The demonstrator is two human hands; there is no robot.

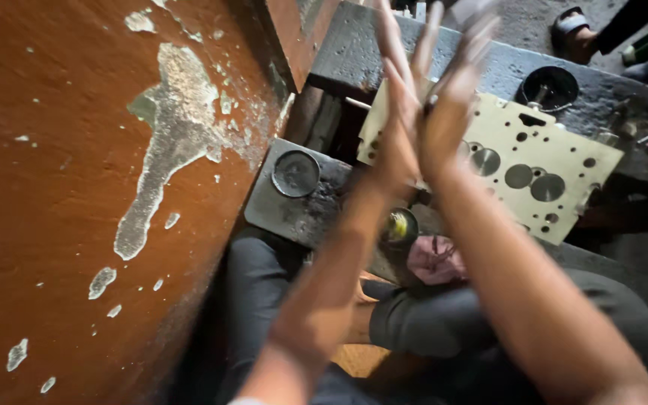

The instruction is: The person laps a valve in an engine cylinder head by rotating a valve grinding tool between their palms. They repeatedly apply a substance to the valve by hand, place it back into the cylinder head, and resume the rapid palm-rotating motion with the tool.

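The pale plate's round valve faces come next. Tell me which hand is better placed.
Right, probably. The hands are pressed palm to palm, but the right hand lies on the side of the valve faces in the pale plate; the left hand would have to cross it.

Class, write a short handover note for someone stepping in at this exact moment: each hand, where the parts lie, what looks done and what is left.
Left hand and right hand: raised, palms pressed together, fingers blurred; a thin rod seems to sit between them, but the blur hides the grip.
Parts: pale cylinder head lies face up on the dark metal block, valves seated in their round ports. A small round tin sits near the knees beside a pink rag.
Done: several valves sit in place.
Left: cannot tell which valves are finished.
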